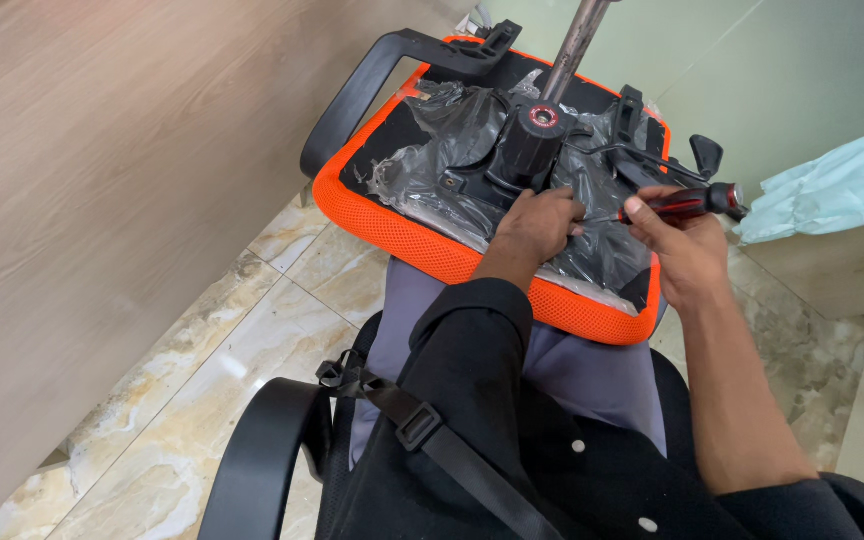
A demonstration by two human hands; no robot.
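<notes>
Because the upturned orange chair seat (422,240) only rests on the person's lap, the screwdriver (680,204) clenched in the right hand (674,243) could slip off and jab the left hand (537,226), whose fingers (564,205) press the plastic-wrapped underside beside its tip.

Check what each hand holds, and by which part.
The right hand grips a screwdriver by its red-and-black handle. The left hand holds nothing; its fingers press on the upturned orange chair seat.
</notes>
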